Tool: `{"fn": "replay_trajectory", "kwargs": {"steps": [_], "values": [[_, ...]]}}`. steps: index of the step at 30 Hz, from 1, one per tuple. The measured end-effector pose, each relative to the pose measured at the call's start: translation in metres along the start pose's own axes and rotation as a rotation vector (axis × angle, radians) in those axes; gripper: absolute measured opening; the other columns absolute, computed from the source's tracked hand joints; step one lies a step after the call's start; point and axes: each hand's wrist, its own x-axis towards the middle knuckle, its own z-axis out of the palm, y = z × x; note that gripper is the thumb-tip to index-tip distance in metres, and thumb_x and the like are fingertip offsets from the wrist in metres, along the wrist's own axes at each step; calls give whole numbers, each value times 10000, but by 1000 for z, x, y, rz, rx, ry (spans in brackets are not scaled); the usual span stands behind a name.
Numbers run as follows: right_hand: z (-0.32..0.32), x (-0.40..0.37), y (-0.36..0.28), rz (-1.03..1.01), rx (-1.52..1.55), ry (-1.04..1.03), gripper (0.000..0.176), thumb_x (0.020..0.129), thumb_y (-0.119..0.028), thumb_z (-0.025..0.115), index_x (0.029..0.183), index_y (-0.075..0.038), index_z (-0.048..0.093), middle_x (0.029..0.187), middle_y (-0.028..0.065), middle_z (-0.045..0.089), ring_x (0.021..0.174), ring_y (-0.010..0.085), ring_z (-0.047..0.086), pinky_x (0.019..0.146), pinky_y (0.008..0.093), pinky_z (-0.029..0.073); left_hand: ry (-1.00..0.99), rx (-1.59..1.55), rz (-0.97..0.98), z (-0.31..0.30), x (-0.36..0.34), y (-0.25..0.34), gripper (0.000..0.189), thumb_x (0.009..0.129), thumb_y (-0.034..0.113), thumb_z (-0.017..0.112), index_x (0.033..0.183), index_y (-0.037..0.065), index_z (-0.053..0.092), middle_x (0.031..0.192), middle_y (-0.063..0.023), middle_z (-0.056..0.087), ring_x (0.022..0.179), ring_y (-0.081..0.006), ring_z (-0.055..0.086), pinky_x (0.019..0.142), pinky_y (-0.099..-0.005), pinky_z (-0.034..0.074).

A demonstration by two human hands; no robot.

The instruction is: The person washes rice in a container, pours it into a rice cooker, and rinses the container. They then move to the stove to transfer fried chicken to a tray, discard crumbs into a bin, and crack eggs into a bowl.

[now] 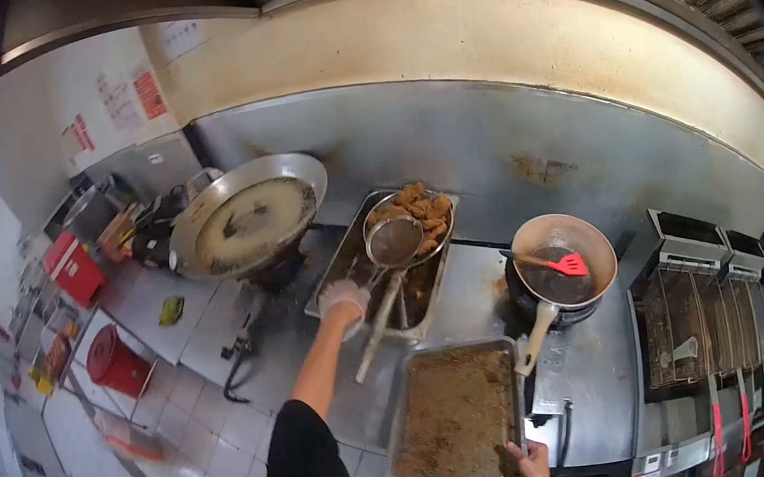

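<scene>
The gloved left hand (343, 296) is stretched well out over the steel surface (593, 365) and sits at the near-left rim of the drain tray (344, 260). From here I cannot tell whether its fingers are closed on that rim or only resting there.

Just to the right of that hand lies the strainer (394, 242). Its mesh bowl is at the far end, propped over the drain tray. Its long handle runs back toward the person and slants a little to the left, with the end jutting past the tray's near rim. The handle passes close beside the left hand, and I see a narrow gap between them rather than contact. Fried pieces (424, 207) are heaped at the far end of the drain tray, beyond the bowl.

The right hand (530, 468) is pulled in close to the body, fingers curled tight around the near-right corner of the crumb tray (452, 421). That tray's long side points away from the person, toward the strainer's handle. The left hand is by far the nearer one to the strainer, and the right hand is well apart from it.

A big wok (251, 218) stands to the far left, and a pan (565, 266) holding a red spatula (568, 265) stands to the right. Wire baskets (688, 325) are further right.
</scene>
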Motion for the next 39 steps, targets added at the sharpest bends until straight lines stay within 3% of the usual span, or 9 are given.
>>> {"fn": "replay_trajectory", "kwargs": {"steps": [7,11,14,19,29,33,35,37,39], "values": [[56,-29,-21,163,79,323,138,828,-102,681,756,13,655,653,-31,578,574,52,462,519,254,372,-131,-145,131,73,66,-44,417,842,394,556,974,16,671,1070,-242,622,1027,-378,595,854,-449,465],[80,-37,-13,137,105,439,171,831,-127,692,720,-8,637,624,-52,551,542,38,424,482,237,329,-120,-480,184,14,29,-77,379,837,358,586,917,-8,645,933,-243,643,919,-402,609,781,-463,453],[88,-39,22,157,126,459,203,831,-168,707,741,0,639,646,-44,563,557,36,423,489,234,329,-221,-436,71,-21,9,-112,383,834,372,599,917,1,641,920,-240,642,896,-409,607,782,-474,453],[107,-45,-7,186,136,484,105,829,-111,674,803,-18,633,684,-16,600,568,63,495,516,243,391,-23,-78,224,-22,4,-150,365,880,342,554,941,-9,633,935,-246,640,897,-407,612,805,-475,473],[123,-56,-10,172,93,493,167,842,-145,680,790,11,650,665,-34,586,560,37,456,495,230,344,-97,226,506,-68,41,-137,213,803,144,538,781,-5,688,902,-238,657,870,-382,647,755,-459,515],[122,-51,-7,182,175,524,149,841,-130,672,761,-9,642,636,-49,559,548,29,431,483,223,312,-117,272,450,-25,62,-110,228,816,174,542,803,-12,673,881,-223,657,838,-388,636,727,-472,504],[115,-49,11,168,97,512,148,833,-137,675,794,1,642,687,-11,599,572,68,490,526,241,390,439,138,668,-24,28,-83,269,850,229,516,836,1,657,849,-215,639,804,-394,615,699,-488,483],[118,-51,21,116,105,507,136,837,-124,667,801,6,646,699,-7,607,582,67,495,537,238,394,88,-317,416,-16,-9,-61,291,876,276,483,855,33,641,812,-204,618,782,-389,600,702,-488,465],[118,-49,34,126,98,525,126,836,-111,665,803,9,649,703,-6,612,588,64,497,535,239,391,22,-110,606,56,-18,-68,334,898,335,473,850,43,627,816,-215,615,797,-397,600,706,-477,462]]}}
